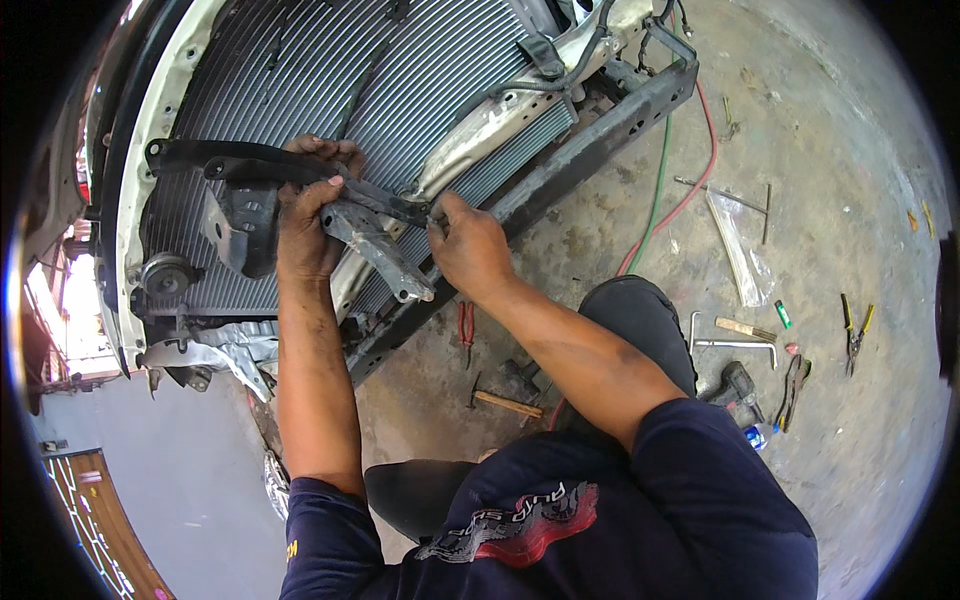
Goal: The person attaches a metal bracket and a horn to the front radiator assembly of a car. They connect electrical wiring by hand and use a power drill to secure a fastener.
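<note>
A car's front end stands stripped, with a ribbed grey radiator point(330, 70) exposed above a dark lower crossbeam point(590, 140). A bent black metal bracket point(250, 165) lies across the radiator's face. My left hand point(310, 215) is closed around this bracket near its middle. My right hand point(465, 245) pinches the bracket's thin right end, beside a crumpled silver metal strip point(480, 130). A grey angled piece point(385, 255) hangs from the bracket between my two hands.
Tools lie on the concrete floor to the right: a wooden-handled hammer point(505, 402), red-handled pliers point(466, 325), an L-shaped wrench point(735, 343), yellow-handled pliers point(852, 335), a clear plastic bag point(735, 250). Red and green hoses point(665, 200) run across the floor. My knee point(640, 320) is bent below.
</note>
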### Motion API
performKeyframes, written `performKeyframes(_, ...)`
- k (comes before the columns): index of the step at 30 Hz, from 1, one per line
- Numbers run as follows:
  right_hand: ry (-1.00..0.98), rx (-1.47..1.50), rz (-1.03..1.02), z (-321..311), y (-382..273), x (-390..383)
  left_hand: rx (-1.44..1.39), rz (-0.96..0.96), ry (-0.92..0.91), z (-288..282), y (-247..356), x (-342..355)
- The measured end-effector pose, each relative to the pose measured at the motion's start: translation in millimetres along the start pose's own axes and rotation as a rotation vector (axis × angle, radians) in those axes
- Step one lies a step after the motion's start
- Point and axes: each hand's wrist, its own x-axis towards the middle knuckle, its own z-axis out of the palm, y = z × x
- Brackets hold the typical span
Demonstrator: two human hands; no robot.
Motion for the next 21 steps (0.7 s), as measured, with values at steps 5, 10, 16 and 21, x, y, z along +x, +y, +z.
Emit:
performKeyframes(5,0.007,0.001,-0.025,9,-2,2,0.013,-0.015,0.006,-10,7,4)
performKeyframes(10,0.006,0.315,0.096,25,10,11,-0.005,-0.022,0.033,-8,11,10)
performKeyframes(16,-0.137,0.547,0.318,17,7,15,-0.006,-0.033,0.055,-10,15,11)
performKeyframes(21,-0.115,0.65,0.374,12,8,17,0.025,-0.027,0.07,-6,15,13)
